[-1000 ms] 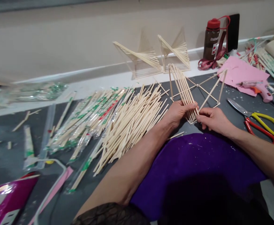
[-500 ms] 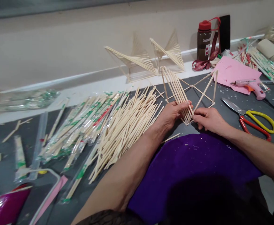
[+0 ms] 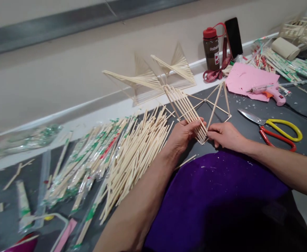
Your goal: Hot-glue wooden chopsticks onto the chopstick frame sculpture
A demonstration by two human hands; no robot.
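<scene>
A frame of glued chopsticks (image 3: pixel 182 101) stands on the dark table in front of me, with a row of slanted sticks on its left side and a bare triangular end at the right. My left hand (image 3: pixel 182 135) is closed around the lower part of the slanted row, thumb on top. Close beside it, my right hand (image 3: pixel 226 135) pinches at the frame's near right edge, by the foot of a stick. Its fingertips partly hide what they grip. A big pile of loose chopsticks (image 3: pixel 140 157) lies left of my left forearm.
Two finished-looking twisted stick models (image 3: pixel 174 68) lean by the wall. Scissors (image 3: pixel 269 129) with red and yellow handles lie at right, near a pink glue gun (image 3: pixel 271 91) on pink paper (image 3: pixel 245 77). Behind are a bottle (image 3: pixel 211 52) and a phone (image 3: pixel 233 37). Wrapped chopsticks (image 3: pixel 82 164) spread at left.
My view has tilted and swung a little, so the table's things appear shifted left. Both hands keep the same places on the chopstick frame.
</scene>
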